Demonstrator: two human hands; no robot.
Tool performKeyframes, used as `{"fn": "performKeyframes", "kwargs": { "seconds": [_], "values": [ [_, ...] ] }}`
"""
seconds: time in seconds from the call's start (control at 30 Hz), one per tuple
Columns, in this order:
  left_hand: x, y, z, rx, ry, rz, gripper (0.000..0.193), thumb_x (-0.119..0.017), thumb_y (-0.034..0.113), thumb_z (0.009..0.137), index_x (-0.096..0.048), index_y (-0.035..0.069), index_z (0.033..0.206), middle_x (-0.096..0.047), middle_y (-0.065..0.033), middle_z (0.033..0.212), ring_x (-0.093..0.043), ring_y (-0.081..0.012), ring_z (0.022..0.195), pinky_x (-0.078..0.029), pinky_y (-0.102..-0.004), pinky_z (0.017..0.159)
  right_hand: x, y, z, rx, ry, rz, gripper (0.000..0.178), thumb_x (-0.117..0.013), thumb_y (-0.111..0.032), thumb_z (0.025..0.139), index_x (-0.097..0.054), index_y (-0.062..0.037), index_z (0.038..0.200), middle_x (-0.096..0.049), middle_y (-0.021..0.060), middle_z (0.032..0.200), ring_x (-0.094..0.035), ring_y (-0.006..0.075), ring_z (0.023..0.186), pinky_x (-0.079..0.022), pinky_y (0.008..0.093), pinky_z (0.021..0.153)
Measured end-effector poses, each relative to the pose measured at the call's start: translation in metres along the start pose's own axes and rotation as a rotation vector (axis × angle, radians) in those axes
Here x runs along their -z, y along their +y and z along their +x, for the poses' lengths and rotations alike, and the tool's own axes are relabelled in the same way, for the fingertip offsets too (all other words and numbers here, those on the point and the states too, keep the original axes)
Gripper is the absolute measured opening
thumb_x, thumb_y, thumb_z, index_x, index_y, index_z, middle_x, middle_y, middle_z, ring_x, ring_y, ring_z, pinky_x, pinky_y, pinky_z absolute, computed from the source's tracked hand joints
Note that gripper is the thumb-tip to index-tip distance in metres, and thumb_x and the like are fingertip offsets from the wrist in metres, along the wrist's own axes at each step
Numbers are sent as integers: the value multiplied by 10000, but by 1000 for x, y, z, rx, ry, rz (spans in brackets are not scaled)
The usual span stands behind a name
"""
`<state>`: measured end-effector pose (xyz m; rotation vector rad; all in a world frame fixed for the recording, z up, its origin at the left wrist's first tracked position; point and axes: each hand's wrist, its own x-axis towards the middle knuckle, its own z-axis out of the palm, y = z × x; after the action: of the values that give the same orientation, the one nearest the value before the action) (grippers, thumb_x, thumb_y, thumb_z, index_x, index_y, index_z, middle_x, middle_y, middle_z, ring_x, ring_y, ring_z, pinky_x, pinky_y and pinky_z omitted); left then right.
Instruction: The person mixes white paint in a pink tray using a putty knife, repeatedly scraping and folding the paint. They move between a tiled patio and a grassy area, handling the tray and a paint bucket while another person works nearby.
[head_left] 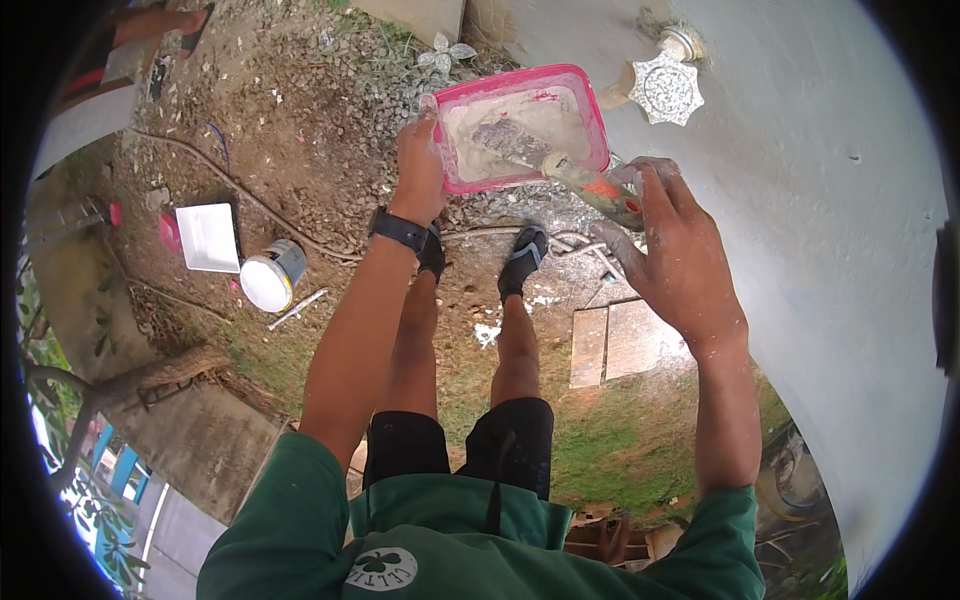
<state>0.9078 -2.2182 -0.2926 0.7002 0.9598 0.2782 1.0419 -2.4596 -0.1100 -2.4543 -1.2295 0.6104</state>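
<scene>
My left hand [420, 172] is closed on the left rim of a pink rectangular tub [601, 125], held up in front of me. Whitish paste [555, 105] coats the tub's inside. A putty knife [595, 190] leans over the near right side, its smeared blade lying in the paste. My right hand [675, 245], dusted white, has its fingers and thumb around the end of the worn handle, which carries an orange patch. Part of the grip is hidden behind the fingers.
A pale wall [810, 230] runs along the right, with a star-shaped ornament [667, 88] on it near the tub. On the ground lie a hose [225, 180], a white tray [208, 238], a paint bucket [270, 282] and flat boards [630, 338]. A tree branch [170, 370] is at left.
</scene>
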Motion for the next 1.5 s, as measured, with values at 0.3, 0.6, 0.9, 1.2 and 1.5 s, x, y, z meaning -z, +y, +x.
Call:
{"fn": "performKeyframes", "kwargs": {
  "seconds": [0.3,0.6,0.9,1.2,1.5],
  "values": [
    [2,-7,31,-130,-68,410,373,-508,336,1099,-609,6,1240,-695,-89,1085,-696,-201,937,-578,-359,845,72,-40,17,-454,86,216,401,-837,-235,856,-582,-33,1091,-685,121,1110,-705,238,850,-541,369,706],
    [-19,-12,68,-387,-304,811,377,-485,166,1076,-605,-42,1366,-626,-242,1309,-525,-360,1298,-410,-411,1127,70,-34,63,149,188,-271,467,-748,-83,894,-638,-45,1346,-678,196,1250,-698,395,998,-579,447,819],
    [-59,9,72,-453,-440,747,424,-490,324,1100,-642,-41,1251,-670,-115,1146,-635,-197,1068,-508,-351,956,80,-40,69,238,117,-375,460,-649,68,857,-667,-35,1305,-664,194,1316,-650,421,1153,-543,488,982],
    [-77,21,75,-398,-526,752,569,-508,454,1082,-646,-98,1104,-648,-172,1008,-584,-248,933,-466,-392,910,79,-33,67,261,136,-448,427,-632,53,870,-677,-30,1287,-682,182,1294,-656,404,1156,-544,484,991],
    [-91,28,70,-449,-451,1035,405,-410,225,1130,-591,-53,1361,-550,-187,1407,-587,-251,1224,-464,-354,1080,75,-29,68,237,150,-355,450,-645,68,829,-682,-36,1266,-694,177,1234,-678,409,1093,-558,481,950]
  ]
}}
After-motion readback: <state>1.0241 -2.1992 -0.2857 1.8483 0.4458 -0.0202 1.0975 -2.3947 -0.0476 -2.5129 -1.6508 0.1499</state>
